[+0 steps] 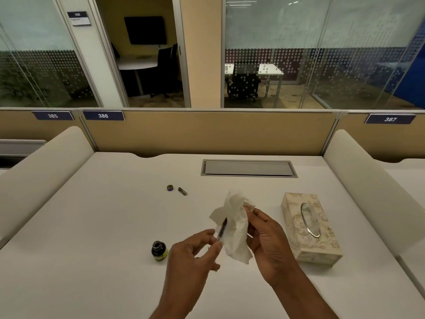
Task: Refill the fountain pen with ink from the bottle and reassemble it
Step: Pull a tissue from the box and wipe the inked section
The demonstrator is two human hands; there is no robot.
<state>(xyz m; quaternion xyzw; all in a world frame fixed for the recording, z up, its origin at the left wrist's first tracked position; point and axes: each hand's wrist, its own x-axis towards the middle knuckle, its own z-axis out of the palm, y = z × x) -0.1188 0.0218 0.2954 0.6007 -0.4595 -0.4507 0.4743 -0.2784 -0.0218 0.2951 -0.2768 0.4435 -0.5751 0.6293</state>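
Just below the middle of the frame, the left hand [197,252] pinches the lower end of the slim, dark pen section [222,227] between thumb and fingertips. Its upper end points up into a crumpled white tissue [236,231]. The right hand [269,245] has its fingers curled round the tissue, holding it against the pen's far end. This looks like wiping off stray ink after filling.

The section looks light, thin and stiff. It is probably slick where wet and delicate at the nib, so it is best held by the bare shaft and dabbed, not squeezed. The tissue is soft and will soak up ink quickly.

The ink bottle [159,250] stands open on the tabletop [115,215], lower left of the hands. It is small and squat, and easy to knock over with a wrist. Its bottle cap [170,187] lies well apart toward upper centre. Just beside the cap is a short metallic pen piece [182,191], which I cannot identify further. A patterned tissue box [310,229] sits to the right.
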